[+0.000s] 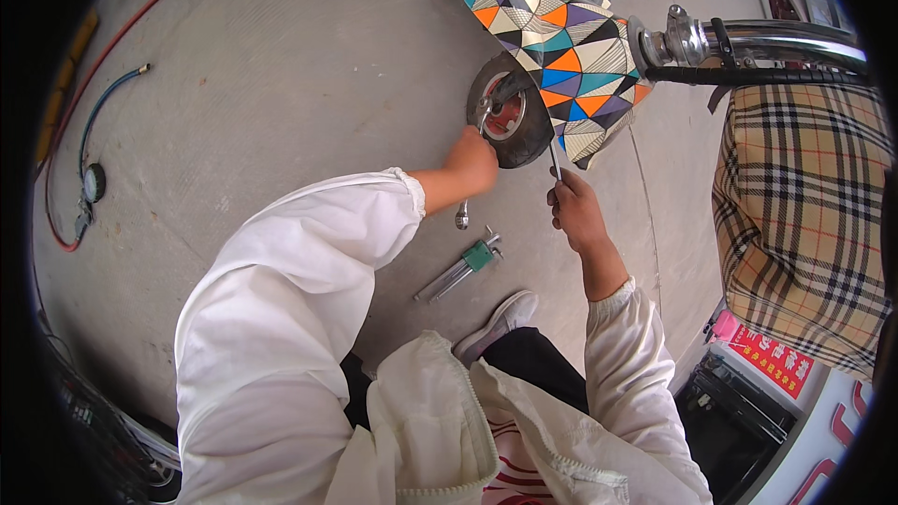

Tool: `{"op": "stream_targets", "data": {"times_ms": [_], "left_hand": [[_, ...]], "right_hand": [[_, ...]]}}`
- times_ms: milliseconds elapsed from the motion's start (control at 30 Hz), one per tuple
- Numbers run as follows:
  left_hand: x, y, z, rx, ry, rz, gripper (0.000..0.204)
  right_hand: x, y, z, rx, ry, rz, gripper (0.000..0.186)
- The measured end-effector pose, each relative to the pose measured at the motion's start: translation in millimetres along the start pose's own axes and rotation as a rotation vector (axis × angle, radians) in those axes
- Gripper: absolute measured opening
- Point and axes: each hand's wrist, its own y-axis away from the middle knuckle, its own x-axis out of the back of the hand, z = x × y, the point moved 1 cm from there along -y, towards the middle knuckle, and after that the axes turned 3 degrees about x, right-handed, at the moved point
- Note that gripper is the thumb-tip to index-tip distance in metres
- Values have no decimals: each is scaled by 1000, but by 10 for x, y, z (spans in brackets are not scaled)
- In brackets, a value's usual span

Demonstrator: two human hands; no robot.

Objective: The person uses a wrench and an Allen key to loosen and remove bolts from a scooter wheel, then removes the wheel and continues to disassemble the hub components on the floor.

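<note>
Just beyond the left hand (470, 162), curled around a wrench (462, 215), sits the red-rimmed wheel (508, 122); the right hand (576, 210), below and right of it, grips a metal tool (555, 160).

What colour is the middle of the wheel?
The wheel's middle is mostly red; the head view shows it best.

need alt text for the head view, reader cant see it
A person's left hand holds a wrench at the centre of the small wheel of a colourful triangle-patterned scooter, while the right hand grips a slim metal tool on the wheel's other side. A green-and-silver tool lies on the concrete floor.
</note>
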Motion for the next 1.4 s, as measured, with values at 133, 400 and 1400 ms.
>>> {"op": "stream_targets", "data": {"times_ms": [133, 400, 1400], "left_hand": [[-42, -38, 8, 69, -16, 39, 32], [245, 472, -165, 275, 362, -141, 30], [552, 160, 1021, 637, 1079, -90, 22]], "right_hand": [[168, -69, -75, 24, 81, -208, 21], [452, -526, 73, 101, 126, -560, 32], [-179, -1054, 710, 285, -66, -498, 27]]}}
